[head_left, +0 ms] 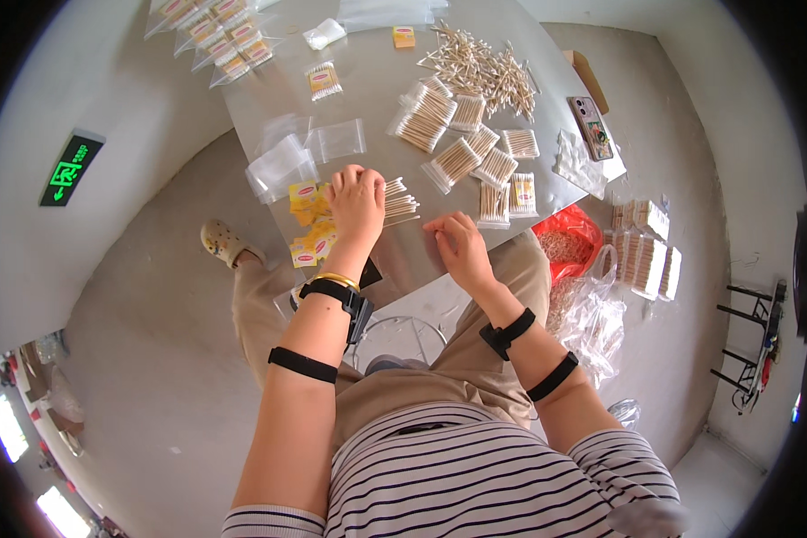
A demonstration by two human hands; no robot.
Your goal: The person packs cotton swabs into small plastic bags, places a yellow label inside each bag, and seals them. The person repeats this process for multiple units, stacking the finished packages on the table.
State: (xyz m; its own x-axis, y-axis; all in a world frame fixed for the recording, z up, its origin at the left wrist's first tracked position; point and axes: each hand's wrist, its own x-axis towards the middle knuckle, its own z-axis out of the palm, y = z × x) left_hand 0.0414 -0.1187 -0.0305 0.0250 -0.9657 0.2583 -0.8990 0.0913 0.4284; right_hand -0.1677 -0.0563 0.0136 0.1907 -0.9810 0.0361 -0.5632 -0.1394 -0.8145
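Note:
Near the front of the grey table, my left hand (357, 202) is curled over a loose bunch of cotton swabs (401, 203), whose tips fan out to its right. The hand hides the other ends and its own fingertips. Several yellow printed cards (307, 202) lie beside and under its left edge. My right hand (463, 247) hovers by the front edge with bent fingers apart, holding nothing I can see. Beyond it lie several clear packs of cotton swabs (455, 164), one pack (523, 195) with a yellow card inside. Clear plastic bags (282, 169) are spread left of my left hand.
A heap of loose swabs (480, 70) covers the far right of the table (368, 85). A phone (591, 127) lies at the right edge. Finished-looking packs (229, 36) sit far left. A red bag (569, 240) and stacked swab bundles (641, 255) stand right, below the table.

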